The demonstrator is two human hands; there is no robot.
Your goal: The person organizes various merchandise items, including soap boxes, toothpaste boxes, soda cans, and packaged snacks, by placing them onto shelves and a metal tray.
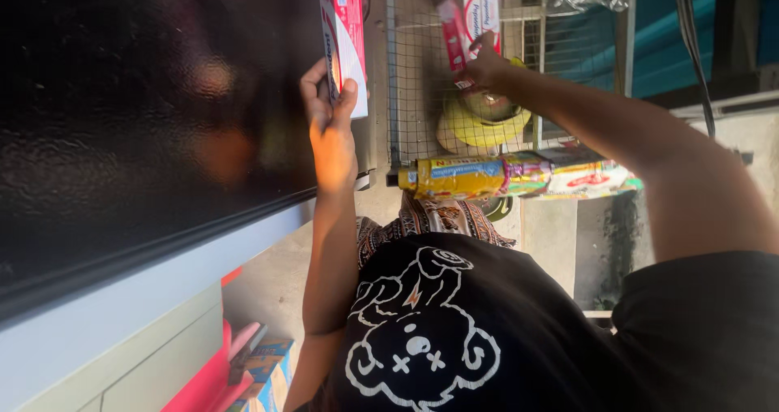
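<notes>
The left hand [329, 112] is clamped on a red-and-white carton [344, 35] raised above it, while the right hand [487, 65] pinches hanging sachets [469, 19] on the wire rack [414, 96] beyond its fingers, seemingly mid-sorting, which calls for a steady grip.

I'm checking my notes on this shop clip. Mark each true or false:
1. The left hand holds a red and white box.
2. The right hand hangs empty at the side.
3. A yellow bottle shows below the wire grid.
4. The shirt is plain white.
1. True: the left hand grips a red and white box.
2. False: the right hand reaches up and touches the red and white packs on the wire grid.
3. True: the yellow bottle shows just under the grid.
4. False: the shirt is black with a white drawing.
</notes>
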